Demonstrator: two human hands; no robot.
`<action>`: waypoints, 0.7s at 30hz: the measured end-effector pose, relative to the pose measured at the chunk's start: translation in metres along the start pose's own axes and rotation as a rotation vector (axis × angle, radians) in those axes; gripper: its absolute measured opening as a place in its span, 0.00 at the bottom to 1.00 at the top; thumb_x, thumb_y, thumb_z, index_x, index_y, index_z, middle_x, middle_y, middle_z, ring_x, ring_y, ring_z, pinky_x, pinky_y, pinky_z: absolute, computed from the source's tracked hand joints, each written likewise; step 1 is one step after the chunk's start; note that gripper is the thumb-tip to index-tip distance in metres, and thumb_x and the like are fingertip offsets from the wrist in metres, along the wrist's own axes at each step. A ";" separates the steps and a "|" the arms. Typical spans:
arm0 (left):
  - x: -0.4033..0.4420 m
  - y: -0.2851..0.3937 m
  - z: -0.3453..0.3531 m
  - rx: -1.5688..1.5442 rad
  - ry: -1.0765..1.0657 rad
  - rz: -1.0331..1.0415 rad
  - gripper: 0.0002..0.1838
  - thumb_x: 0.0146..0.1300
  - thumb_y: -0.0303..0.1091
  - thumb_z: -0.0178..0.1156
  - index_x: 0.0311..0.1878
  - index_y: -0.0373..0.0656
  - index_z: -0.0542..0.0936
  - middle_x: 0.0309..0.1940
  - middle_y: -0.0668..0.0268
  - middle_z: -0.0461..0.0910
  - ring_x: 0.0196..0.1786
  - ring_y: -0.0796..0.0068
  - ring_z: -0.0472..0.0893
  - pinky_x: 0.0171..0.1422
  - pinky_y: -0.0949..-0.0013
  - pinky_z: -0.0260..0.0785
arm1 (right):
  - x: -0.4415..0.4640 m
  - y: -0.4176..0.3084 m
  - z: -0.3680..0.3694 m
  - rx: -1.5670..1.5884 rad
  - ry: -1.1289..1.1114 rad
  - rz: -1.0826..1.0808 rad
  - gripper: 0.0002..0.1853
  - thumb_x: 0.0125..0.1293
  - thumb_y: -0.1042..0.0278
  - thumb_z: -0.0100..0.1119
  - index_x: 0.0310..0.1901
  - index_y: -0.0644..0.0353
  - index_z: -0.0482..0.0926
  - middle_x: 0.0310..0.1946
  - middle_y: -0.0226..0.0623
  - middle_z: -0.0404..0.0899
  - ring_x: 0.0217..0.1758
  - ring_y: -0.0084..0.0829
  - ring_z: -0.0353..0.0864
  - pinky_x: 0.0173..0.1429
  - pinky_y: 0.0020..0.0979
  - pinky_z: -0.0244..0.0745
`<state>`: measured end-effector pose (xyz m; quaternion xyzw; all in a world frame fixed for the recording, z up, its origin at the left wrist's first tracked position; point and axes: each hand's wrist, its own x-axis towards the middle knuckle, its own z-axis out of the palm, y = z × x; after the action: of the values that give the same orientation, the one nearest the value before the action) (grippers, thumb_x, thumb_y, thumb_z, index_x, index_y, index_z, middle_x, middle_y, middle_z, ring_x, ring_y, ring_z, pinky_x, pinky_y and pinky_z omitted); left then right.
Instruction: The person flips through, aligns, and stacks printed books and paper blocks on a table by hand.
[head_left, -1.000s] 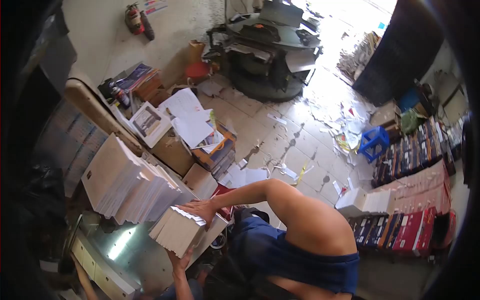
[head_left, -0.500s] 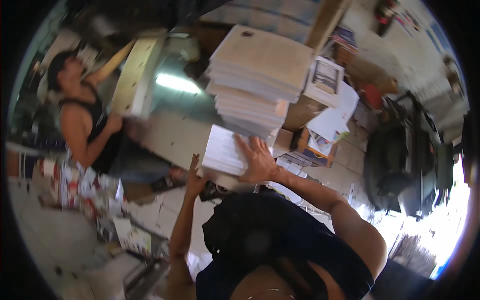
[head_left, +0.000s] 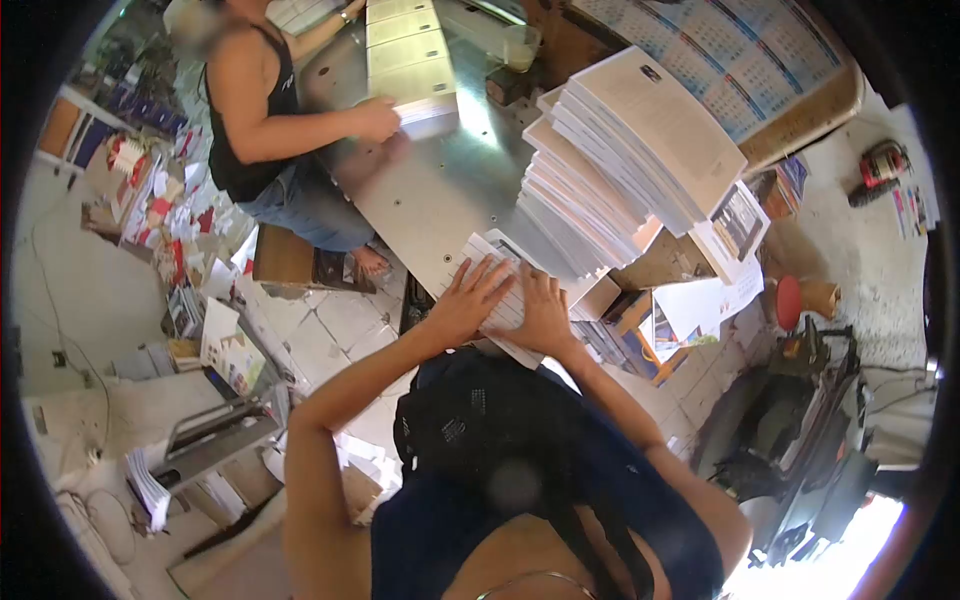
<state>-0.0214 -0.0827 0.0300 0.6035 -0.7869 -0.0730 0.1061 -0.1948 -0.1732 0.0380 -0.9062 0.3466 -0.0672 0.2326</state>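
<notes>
Both hands at a bundle of printed sheets, with the tall stack of books (head_left: 640,150) as reference. The bundle (head_left: 508,309) lies on the metal table (head_left: 425,222), just beside the stack on the side nearer the wearer. The left hand (head_left: 468,302) rests palm down on the bundle, fingers long and spread wide; the right hand (head_left: 537,318), closer to the stack, lies on it with fingers extended and thumb held apart. Both are open, pressing on the paper rather than closing round it.

The stack itself stands on the table in uneven, stepped layers, a small dark mark on its top cover. Behind it is a calendar sheet (head_left: 720,65). Left of it, across the table, a co-worker (head_left: 255,100) in a dark sleeveless top has one hand at a row of books (head_left: 408,55). Right of it are loose white papers (head_left: 712,303) and a red stool (head_left: 788,302).
</notes>
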 end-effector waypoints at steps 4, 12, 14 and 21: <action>-0.018 -0.007 0.016 0.192 0.001 0.036 0.48 0.49 0.41 0.71 0.73 0.41 0.61 0.70 0.60 0.60 0.75 0.54 0.57 0.77 0.44 0.48 | 0.011 0.060 -0.008 0.206 -0.136 -0.018 0.54 0.51 0.34 0.70 0.70 0.67 0.63 0.49 0.59 0.78 0.53 0.56 0.79 0.62 0.45 0.72; 0.000 -0.007 0.012 0.066 0.017 0.011 0.53 0.47 0.48 0.73 0.75 0.44 0.58 0.77 0.62 0.52 0.78 0.58 0.54 0.79 0.45 0.43 | 0.030 0.082 -0.024 0.368 -0.173 0.062 0.38 0.62 0.40 0.63 0.64 0.64 0.72 0.51 0.59 0.80 0.53 0.54 0.81 0.59 0.45 0.74; 0.004 -0.007 0.015 0.070 0.042 0.013 0.53 0.47 0.48 0.73 0.76 0.44 0.58 0.78 0.63 0.51 0.78 0.58 0.54 0.80 0.45 0.42 | 0.029 0.081 -0.027 0.289 -0.122 0.013 0.37 0.63 0.42 0.62 0.64 0.64 0.72 0.49 0.58 0.81 0.51 0.55 0.82 0.58 0.46 0.75; 0.009 -0.009 0.021 0.084 0.122 0.008 0.52 0.46 0.49 0.73 0.75 0.45 0.60 0.77 0.64 0.52 0.77 0.59 0.55 0.79 0.46 0.44 | 0.037 0.075 -0.037 -0.001 -0.004 -0.167 0.32 0.64 0.54 0.63 0.67 0.59 0.69 0.46 0.55 0.82 0.46 0.57 0.83 0.52 0.50 0.78</action>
<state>-0.0205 -0.0940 0.0077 0.6076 -0.7838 -0.0026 0.1288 -0.2227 -0.2603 0.0335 -0.9322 0.2693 -0.0843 0.2266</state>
